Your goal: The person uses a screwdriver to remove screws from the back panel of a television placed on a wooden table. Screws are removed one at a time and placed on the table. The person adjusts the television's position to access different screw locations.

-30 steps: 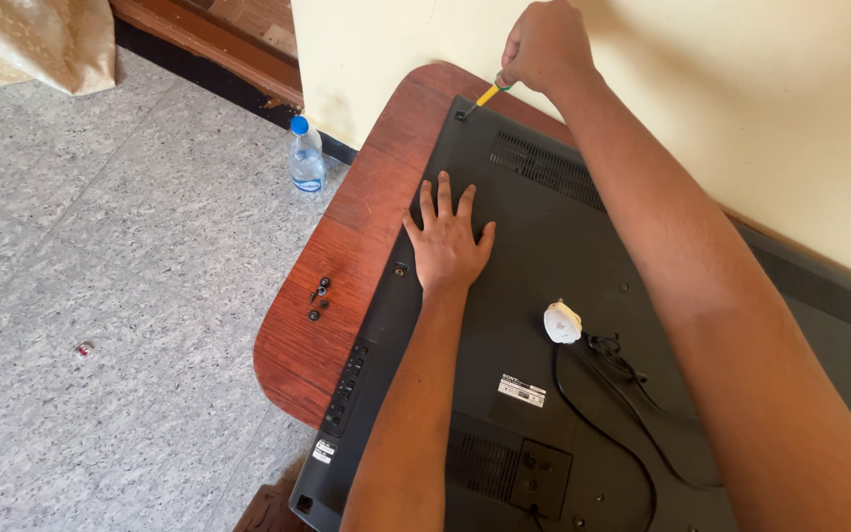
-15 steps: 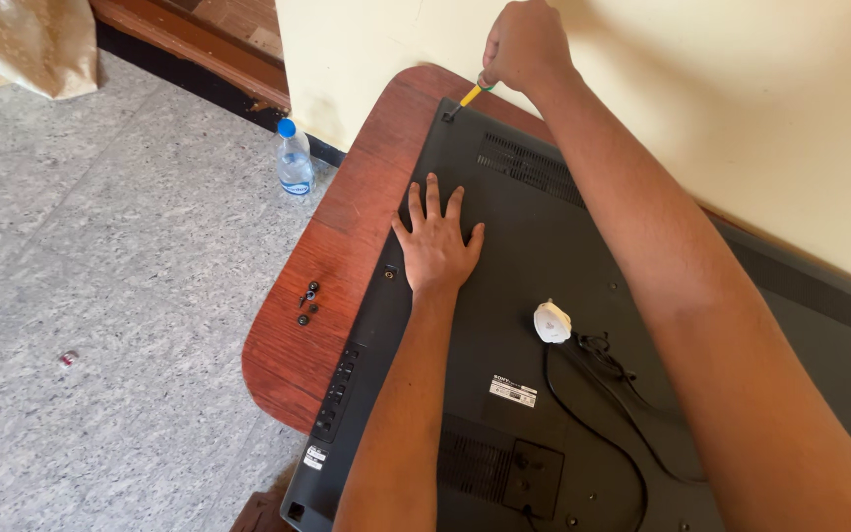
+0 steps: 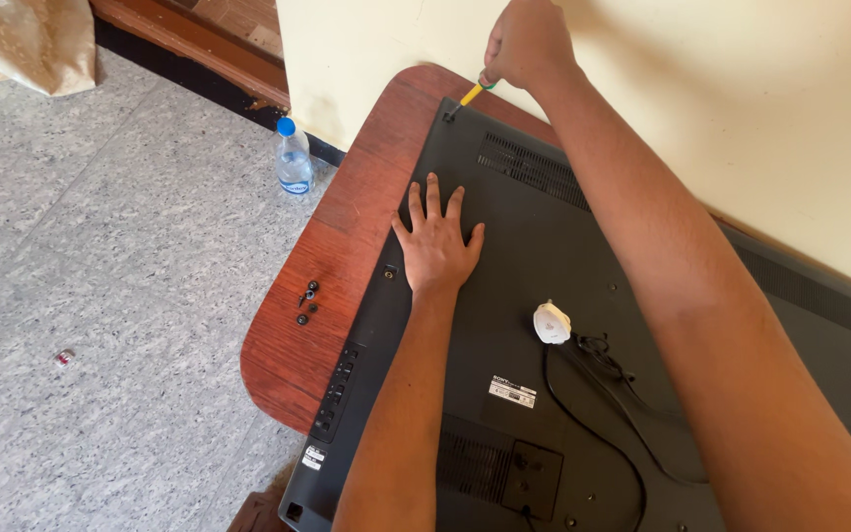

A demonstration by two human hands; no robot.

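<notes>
A flat black television (image 3: 544, 256) lies face down on a reddish wooden table (image 3: 347, 246), its back panel up. My left hand (image 3: 435, 241) rests flat on the panel with fingers spread, near the panel's left side. My right hand (image 3: 524, 44) is closed around a yellow-handled screwdriver (image 3: 467, 97), whose tip sits at the panel's far left corner by the wall. A white plug (image 3: 551, 322) with a black cord (image 3: 603, 394) lies on the panel, right of my left forearm.
A few small black screws (image 3: 306, 300) lie on the table near its left edge. A clear plastic bottle with a blue cap (image 3: 294, 160) stands on the grey floor by the cream wall (image 3: 741, 118). A small red object (image 3: 64, 357) lies on the floor.
The view has shifted slightly. My right hand stays at the far corner with the screwdriver, and my left hand remains flat on the panel.
</notes>
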